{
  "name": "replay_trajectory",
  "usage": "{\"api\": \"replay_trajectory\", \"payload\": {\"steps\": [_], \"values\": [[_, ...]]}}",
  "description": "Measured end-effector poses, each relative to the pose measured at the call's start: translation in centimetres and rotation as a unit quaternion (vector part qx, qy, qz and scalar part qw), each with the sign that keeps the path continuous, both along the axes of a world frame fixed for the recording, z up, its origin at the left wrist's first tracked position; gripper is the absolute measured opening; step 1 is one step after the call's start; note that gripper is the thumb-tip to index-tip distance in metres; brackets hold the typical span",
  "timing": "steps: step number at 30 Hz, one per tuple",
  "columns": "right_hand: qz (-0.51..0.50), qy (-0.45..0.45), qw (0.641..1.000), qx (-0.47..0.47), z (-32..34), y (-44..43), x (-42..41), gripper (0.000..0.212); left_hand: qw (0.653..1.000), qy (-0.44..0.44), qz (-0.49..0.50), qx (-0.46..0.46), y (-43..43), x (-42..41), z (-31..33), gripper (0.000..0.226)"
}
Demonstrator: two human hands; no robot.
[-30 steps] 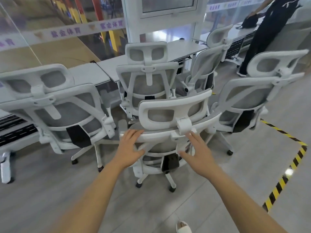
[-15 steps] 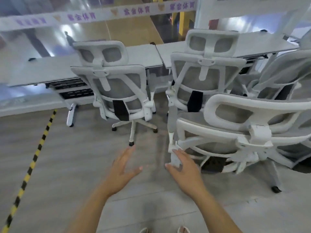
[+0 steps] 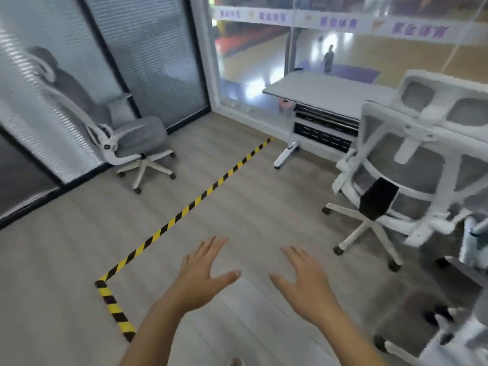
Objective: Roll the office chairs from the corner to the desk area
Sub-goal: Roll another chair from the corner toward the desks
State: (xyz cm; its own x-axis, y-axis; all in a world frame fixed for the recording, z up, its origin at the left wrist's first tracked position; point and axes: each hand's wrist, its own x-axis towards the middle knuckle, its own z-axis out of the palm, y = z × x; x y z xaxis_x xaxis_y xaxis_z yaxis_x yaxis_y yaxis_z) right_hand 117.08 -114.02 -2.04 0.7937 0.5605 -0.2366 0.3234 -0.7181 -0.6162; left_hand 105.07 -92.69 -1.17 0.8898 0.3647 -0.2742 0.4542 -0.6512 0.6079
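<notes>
fingers (image 3: 212,248): spread and straight on both my left hand (image 3: 203,276) and right hand (image 3: 303,283), palms down, gripping nothing, touching nothing
corner chair (image 3: 137,138): grey seat, white frame, far left against the glass wall (image 3: 148,62) with blinds, well apart from my hands
bench chair (image 3: 404,167): white mesh back facing me, right side, just beside the bench (image 3: 324,91)
floor tape (image 3: 184,210): yellow-black line from near the bench leg toward me, turns a corner just left of my left hand
third chair (image 3: 470,339): partly in view at right edge, blurred
</notes>
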Motion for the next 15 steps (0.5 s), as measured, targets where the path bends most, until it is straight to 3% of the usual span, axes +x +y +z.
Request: {"api": "replay_trajectory", "payload": {"steps": [6, 15], "values": [[0.120, -0.065, 0.991, -0.005, 1.4, 15.1, -1.9, 0.066, 0.992, -0.040, 0.119, -0.013, 11.6, -5.6, -0.3, 0.081], [0.250, -0.113, 0.951, -0.140, -0.7, 34.9, -2.5, 0.069, 0.964, 0.006, 0.261, -0.041, 25.3, -10.8, -4.4, 0.084]]}}
